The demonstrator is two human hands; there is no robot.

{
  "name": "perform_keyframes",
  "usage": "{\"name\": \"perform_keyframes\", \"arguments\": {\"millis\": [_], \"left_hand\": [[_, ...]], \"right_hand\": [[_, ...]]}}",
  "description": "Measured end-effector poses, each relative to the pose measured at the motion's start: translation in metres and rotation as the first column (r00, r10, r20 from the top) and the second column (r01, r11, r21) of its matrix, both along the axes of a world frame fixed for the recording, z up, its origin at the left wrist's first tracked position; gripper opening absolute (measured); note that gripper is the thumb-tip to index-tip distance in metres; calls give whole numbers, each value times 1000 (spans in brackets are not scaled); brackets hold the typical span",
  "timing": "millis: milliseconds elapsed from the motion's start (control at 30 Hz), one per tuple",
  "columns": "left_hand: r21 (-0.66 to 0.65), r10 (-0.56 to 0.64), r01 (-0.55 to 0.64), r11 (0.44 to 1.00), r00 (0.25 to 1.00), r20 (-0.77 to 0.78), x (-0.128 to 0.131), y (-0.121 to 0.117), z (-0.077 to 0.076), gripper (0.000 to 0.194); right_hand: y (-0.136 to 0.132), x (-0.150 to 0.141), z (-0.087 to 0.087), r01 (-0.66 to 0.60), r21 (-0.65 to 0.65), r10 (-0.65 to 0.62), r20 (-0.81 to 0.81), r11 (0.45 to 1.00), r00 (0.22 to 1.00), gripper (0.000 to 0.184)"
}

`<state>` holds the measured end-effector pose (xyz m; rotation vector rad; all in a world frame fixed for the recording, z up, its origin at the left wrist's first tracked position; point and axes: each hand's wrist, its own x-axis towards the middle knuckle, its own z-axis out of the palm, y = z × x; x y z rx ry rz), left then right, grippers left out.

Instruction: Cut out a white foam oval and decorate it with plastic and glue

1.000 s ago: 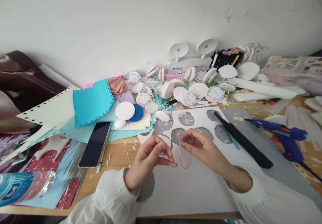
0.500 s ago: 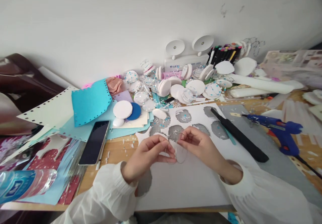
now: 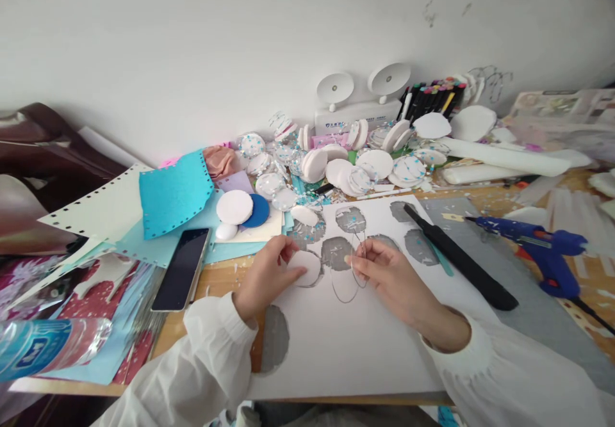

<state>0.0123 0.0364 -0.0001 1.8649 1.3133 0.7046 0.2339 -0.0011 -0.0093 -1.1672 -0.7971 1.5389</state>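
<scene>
My right hand (image 3: 384,276) pinches a thin clear wire loop (image 3: 346,280) that hangs over a white sheet (image 3: 355,344) marked with grey round patches. My left hand (image 3: 269,273) has its fingers curled on a white foam disc (image 3: 303,267) lying on that sheet, at its upper left part. Both wrists wear white sleeves. The two hands sit close together, about a hand's width apart.
A black phone (image 3: 181,268) lies left of my left hand. A heap of white foam discs (image 3: 346,168) fills the back of the desk. A long black tool (image 3: 456,257) and a blue glue gun (image 3: 538,248) lie to the right. Teal felt (image 3: 175,193) and a plastic bottle (image 3: 48,347) are at left.
My left hand let go of the wire loop and moved left and forward onto the white foam disc. My right hand kept the loop, which now hangs lower over the sheet.
</scene>
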Motion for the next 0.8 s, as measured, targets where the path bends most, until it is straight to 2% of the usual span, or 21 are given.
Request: {"name": "perform_keyframes", "arguments": {"millis": [33,100,200,333,433,500,667,733,800], "left_hand": [[-67,20,-11,998,992,128,3,-1,1,24],[-218,61,22,976,928,368,9,-5,4,25],[-366,104,147,919,805,585,22,-17,4,30],[-467,99,312,827,738,668,30,-32,1,29],[-494,117,371,786,695,709,26,-37,-3,24],[-505,140,427,750,644,752,22,-37,-7,34],[-499,216,611,615,478,851,15,-32,-10,62],[-489,210,660,571,459,863,13,-29,-7,63],[-475,177,687,550,460,870,12,-27,-2,62]], "right_hand": [[-1,-1,1,0,-13,0,-16,1000,1000,38],[-2,-4,1,0,-37,-2,-62,999,998,38],[-4,-9,1,-11,-68,3,-117,998,993,39],[-6,-16,-4,-56,-97,49,-73,994,996,38],[-7,-18,-7,-58,-103,55,-29,993,998,39],[-7,-18,-8,-50,-107,49,-16,993,999,39],[-7,-17,-5,-46,-122,48,12,991,999,41],[-7,-16,-3,-38,-138,41,19,990,999,42],[-8,-14,-3,-29,-145,33,25,989,999,43]]}}
